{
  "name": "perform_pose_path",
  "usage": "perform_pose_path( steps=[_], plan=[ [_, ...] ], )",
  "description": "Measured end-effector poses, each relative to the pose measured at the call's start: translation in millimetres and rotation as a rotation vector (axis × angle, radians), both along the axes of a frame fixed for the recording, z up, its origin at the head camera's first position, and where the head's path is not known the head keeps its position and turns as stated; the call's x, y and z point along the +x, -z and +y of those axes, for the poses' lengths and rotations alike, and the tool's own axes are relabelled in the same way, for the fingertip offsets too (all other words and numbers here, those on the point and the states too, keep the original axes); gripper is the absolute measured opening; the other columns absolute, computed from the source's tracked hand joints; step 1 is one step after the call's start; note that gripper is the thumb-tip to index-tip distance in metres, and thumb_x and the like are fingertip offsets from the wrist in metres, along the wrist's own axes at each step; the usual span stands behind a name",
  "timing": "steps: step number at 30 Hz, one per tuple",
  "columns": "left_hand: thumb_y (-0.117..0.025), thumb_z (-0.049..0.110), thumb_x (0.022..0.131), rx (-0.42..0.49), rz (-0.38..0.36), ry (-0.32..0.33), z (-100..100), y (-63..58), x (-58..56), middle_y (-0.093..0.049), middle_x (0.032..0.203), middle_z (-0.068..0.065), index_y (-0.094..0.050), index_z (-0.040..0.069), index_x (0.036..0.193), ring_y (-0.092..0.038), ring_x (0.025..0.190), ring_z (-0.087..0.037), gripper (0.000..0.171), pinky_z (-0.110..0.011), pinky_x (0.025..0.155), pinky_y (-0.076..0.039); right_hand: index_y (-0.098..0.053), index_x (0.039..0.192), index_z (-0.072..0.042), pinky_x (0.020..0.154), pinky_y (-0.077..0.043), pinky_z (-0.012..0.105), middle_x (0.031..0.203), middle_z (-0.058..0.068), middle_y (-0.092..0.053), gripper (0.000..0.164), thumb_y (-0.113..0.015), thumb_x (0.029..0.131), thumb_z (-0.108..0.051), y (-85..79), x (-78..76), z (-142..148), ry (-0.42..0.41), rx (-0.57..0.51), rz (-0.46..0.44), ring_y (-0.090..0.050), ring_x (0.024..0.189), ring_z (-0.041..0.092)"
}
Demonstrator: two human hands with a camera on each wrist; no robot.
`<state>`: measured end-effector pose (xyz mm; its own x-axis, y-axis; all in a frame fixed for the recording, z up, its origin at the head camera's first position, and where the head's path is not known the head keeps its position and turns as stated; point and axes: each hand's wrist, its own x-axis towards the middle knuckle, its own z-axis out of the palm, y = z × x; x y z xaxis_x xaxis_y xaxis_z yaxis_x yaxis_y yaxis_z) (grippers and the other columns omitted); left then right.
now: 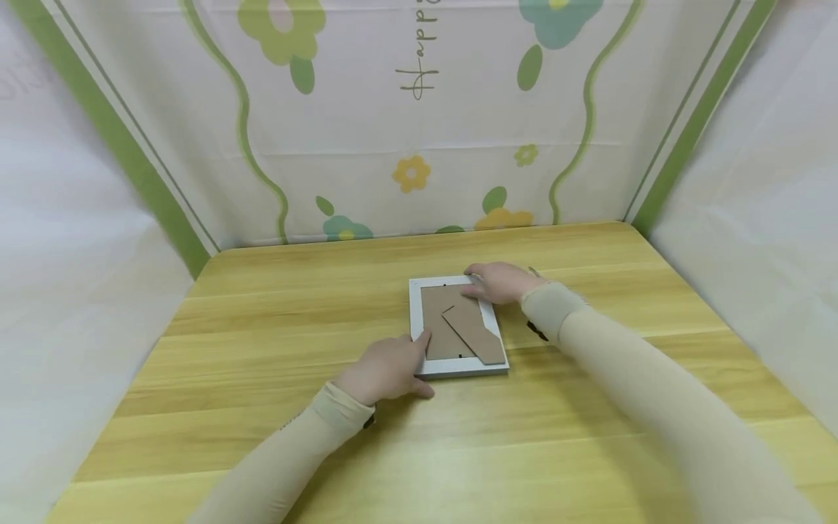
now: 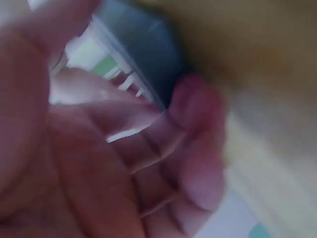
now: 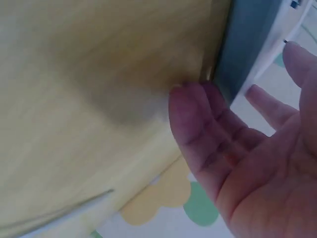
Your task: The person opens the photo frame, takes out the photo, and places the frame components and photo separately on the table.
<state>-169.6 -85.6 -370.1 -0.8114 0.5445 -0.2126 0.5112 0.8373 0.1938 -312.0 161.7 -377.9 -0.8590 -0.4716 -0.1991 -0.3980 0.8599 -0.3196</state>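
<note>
A photo frame [image 1: 452,320] lies face down on the wooden table, its white border round a brown backing board with an angled stand flap [image 1: 483,338]. At its near left corner my left hand [image 1: 386,367] grips the edge, one digit over the border and the thumb in front. The left wrist view has curled fingers [image 2: 198,119] against the frame's dark grey side [image 2: 148,44]. My right hand [image 1: 500,282] is at the far right corner. Its rather straight fingers [image 3: 198,119] touch the grey side [image 3: 245,44], while the thumb is over the back.
The wooden table [image 1: 294,313] spreads out on all sides of the frame. A white cloth printed with flowers [image 1: 412,173] hangs behind it, and plain white cloth [image 1: 753,182] flanks it. A thin grey strip [image 3: 69,214] sticks out near my right wrist.
</note>
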Motion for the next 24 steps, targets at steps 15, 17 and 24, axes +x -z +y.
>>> perform_pose_path(
  steps=[15, 17, 24],
  plan=[
    [-0.071, -0.009, 0.084, 0.247, 0.093, 0.054, -33.0, 14.6, -39.9, -0.069, 0.098, -0.010, -0.059, 0.000, 0.120, -0.065, 0.092, -0.023, 0.039, -0.038, 0.083, -0.054, -0.066, 0.093, -0.003, 0.070, -0.047, 0.035, 0.080, 0.007, -0.065, 0.033, -0.062, 0.097, -0.035, -3.0, 24.7, 30.3, 0.263, -0.114, -0.013, -0.057, 0.073, 0.021],
    [-0.064, -0.013, 0.085, 0.233, 0.076, 0.040, -36.5, 11.7, -49.4, -0.069, 0.101, -0.008, -0.064, 0.003, 0.117, -0.064, 0.093, -0.022, 0.036, -0.039, 0.085, -0.053, -0.066, 0.091, -0.004, 0.067, -0.048, 0.034, 0.073, 0.006, -0.065, 0.033, -0.061, 0.098, -0.036, -2.9, 37.0, 35.5, 0.290, -0.138, -0.053, -0.059, 0.064, 0.019],
    [-0.057, -0.013, 0.090, 0.039, 0.092, 0.066, -36.4, -0.8, -76.1, -0.068, 0.095, -0.009, -0.071, 0.002, 0.100, -0.061, 0.087, -0.021, 0.023, -0.037, 0.084, -0.053, -0.059, 0.089, -0.005, 0.050, -0.052, 0.030, 0.059, 0.007, -0.063, 0.034, -0.056, 0.101, -0.037, 4.2, 72.4, 41.6, 0.339, -0.181, -0.187, -0.060, 0.046, 0.017]
  ],
)
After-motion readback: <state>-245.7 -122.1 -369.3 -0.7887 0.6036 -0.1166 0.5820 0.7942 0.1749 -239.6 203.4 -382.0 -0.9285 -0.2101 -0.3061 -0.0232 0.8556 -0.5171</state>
